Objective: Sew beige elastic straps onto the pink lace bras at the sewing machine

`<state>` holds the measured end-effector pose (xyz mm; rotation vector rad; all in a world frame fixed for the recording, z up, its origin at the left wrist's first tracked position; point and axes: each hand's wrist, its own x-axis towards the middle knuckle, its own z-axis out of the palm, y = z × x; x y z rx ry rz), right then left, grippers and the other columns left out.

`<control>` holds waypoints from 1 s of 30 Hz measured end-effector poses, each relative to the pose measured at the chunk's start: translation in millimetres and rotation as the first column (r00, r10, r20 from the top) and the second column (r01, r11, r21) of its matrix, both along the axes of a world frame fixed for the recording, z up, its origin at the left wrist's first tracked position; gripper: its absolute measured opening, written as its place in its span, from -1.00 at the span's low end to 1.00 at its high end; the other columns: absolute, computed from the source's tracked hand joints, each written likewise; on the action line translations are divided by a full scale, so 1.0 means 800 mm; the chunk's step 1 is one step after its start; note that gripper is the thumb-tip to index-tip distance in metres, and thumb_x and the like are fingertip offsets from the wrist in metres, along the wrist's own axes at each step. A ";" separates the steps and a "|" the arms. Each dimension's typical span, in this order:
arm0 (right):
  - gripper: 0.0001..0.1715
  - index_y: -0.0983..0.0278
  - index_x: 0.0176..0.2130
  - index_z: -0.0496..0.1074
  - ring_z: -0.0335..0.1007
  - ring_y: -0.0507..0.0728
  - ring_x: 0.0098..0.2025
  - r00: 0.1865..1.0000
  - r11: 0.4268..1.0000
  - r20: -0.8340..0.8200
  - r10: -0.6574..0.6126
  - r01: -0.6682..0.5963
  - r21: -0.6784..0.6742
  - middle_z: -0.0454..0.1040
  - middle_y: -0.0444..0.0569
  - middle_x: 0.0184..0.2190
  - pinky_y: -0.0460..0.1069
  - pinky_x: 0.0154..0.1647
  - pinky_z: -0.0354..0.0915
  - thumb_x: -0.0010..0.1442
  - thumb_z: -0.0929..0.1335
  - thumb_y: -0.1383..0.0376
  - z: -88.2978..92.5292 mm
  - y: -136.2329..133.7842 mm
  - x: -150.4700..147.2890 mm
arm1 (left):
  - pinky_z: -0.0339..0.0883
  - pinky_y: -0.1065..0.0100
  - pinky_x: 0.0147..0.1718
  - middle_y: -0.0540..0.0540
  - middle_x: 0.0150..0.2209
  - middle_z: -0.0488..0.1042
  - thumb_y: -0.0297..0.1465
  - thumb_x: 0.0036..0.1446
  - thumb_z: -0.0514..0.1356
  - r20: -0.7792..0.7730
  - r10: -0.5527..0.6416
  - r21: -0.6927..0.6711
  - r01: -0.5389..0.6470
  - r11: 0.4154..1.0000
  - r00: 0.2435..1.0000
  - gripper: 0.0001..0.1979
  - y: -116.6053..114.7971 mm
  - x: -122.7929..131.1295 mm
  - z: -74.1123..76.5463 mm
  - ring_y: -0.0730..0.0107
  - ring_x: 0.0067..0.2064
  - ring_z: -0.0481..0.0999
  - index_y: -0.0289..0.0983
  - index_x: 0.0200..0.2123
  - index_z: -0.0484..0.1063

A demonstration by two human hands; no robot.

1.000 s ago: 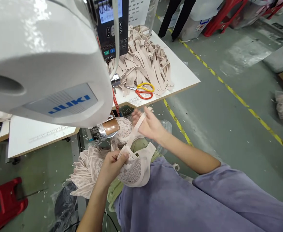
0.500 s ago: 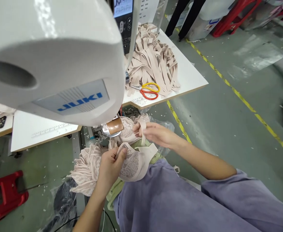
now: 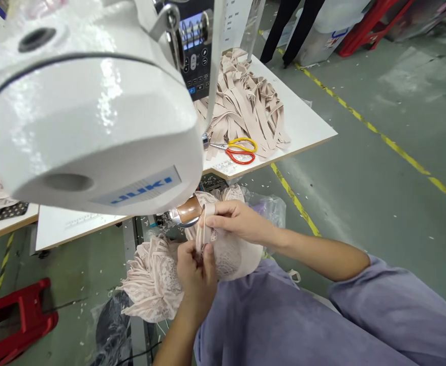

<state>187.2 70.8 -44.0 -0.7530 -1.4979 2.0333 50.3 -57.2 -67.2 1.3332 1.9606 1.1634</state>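
A pale pink lace bra cup (image 3: 232, 256) lies on my lap, just below the white sewing machine's (image 3: 93, 112) brown-tipped arm (image 3: 187, 211). My right hand (image 3: 234, 221) pinches a beige strap (image 3: 202, 231) near its upper end. My left hand (image 3: 196, 269) is closed on the strap's lower end where it meets the cup. Both hands sit close together in front of the machine arm.
A heap of lace pieces (image 3: 150, 279) hangs at the left of my lap. The white table (image 3: 307, 127) carries a pile of beige straps (image 3: 246, 104) and red-and-yellow scissors (image 3: 238, 150). A red stool (image 3: 17, 320) stands at lower left. Another person's legs (image 3: 284, 25) stand beyond the table.
My right hand came down and in toward the machine arm, drawing the strap upright. My left hand shifted right to grip the strap's lower end. The view tilted up.
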 end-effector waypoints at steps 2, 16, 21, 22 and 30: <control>-0.66 0.27 -0.23 0.59 0.43 0.01 -0.35 1.000 1.000 0.006 -0.010 0.010 -0.027 0.56 -0.07 -0.35 -0.08 -0.30 0.35 0.24 0.40 0.05 0.001 0.018 -0.002 | 0.27 0.42 -0.45 -0.01 -0.52 0.43 -0.28 0.27 0.13 -0.226 -0.084 0.070 0.102 0.992 0.971 -0.78 0.006 -0.012 0.002 0.42 -0.51 0.39 -0.28 -0.15 0.48; -0.81 0.22 -0.48 0.42 0.33 0.13 -0.30 0.971 0.804 0.059 -0.233 0.158 0.573 0.40 -0.07 -0.39 0.08 -0.15 0.32 0.13 0.42 0.22 0.000 0.101 -0.055 | 0.52 0.32 -0.10 -0.06 -0.05 0.63 -0.31 0.33 0.08 -0.122 -0.255 -0.167 0.233 0.958 0.959 -0.66 0.048 -0.061 0.070 0.20 -0.03 0.63 -0.16 0.08 0.53; -0.86 0.21 -0.46 0.43 0.32 0.21 -0.07 0.976 0.760 0.046 -0.213 0.136 0.635 0.39 -0.01 -0.18 0.13 0.05 0.29 0.13 0.39 0.25 -0.001 0.106 -0.062 | 0.53 0.36 -0.10 -0.08 -0.01 0.60 -0.33 0.33 0.07 -0.169 -0.293 -0.147 0.270 0.952 0.941 -0.65 0.046 -0.055 0.069 0.24 -0.03 0.63 -0.21 0.08 0.52; -0.87 0.22 -0.45 0.43 0.32 0.21 -0.06 0.977 0.756 0.044 -0.208 0.132 0.641 0.38 -0.01 -0.15 0.13 0.06 0.28 0.13 0.39 0.26 -0.001 0.106 -0.063 | 0.53 0.37 -0.10 -0.09 -0.02 0.61 -0.34 0.33 0.07 -0.181 -0.304 -0.142 0.281 0.949 0.935 -0.65 0.046 -0.054 0.069 0.25 -0.05 0.64 -0.22 0.08 0.52; -0.87 0.22 -0.47 0.37 0.33 0.20 -0.11 0.987 0.779 0.097 -0.127 0.039 0.626 0.38 -0.01 -0.18 0.15 0.03 0.31 0.11 0.39 0.32 0.011 0.109 -0.062 | 0.52 0.39 -0.17 -0.10 -0.04 0.62 -0.34 0.32 0.07 -0.270 -0.281 -0.102 0.263 0.959 0.921 -0.65 0.055 -0.055 0.070 0.24 -0.08 0.65 -0.24 0.07 0.52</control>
